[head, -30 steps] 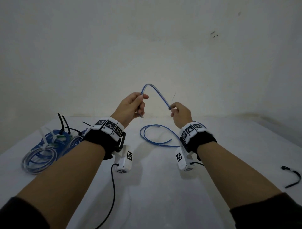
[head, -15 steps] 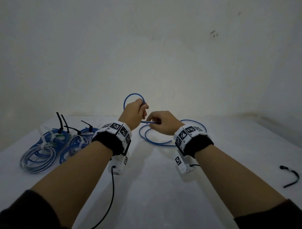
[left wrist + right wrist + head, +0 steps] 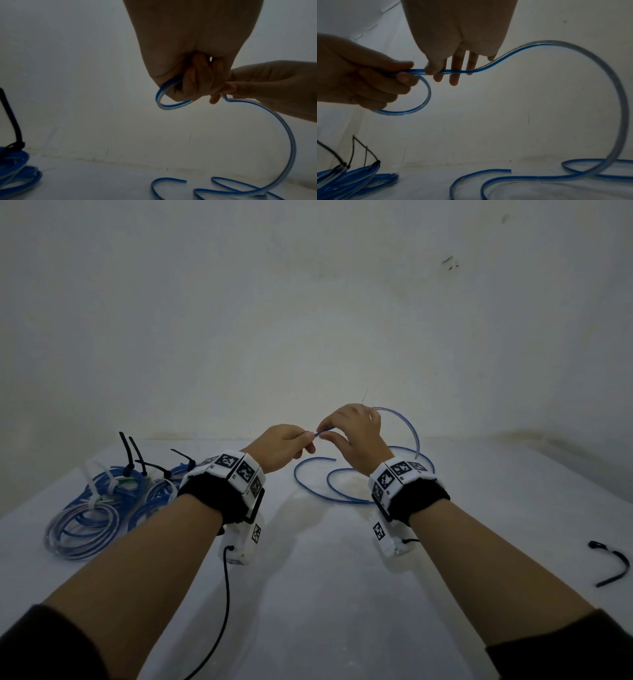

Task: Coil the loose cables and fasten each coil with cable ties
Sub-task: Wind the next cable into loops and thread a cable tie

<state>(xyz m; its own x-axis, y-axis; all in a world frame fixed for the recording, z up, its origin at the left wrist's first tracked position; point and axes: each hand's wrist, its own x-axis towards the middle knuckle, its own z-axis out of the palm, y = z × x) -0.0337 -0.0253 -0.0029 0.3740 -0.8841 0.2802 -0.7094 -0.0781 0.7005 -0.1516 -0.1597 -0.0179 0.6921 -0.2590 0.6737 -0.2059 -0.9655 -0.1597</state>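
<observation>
Above the worktop [image 3: 308, 594], the left hand [image 3: 279, 445] grips a small first loop of blue cable [image 3: 426, 93], the right hand [image 3: 356, 436] pinches it just beside, and the slack arcs rightward down from that grip.

A dim, stained white wall [image 3: 308, 302] behind a white table [image 3: 325, 594].

no readable text, only square coded markers on both wristbands [image 3: 236, 470]
</observation>
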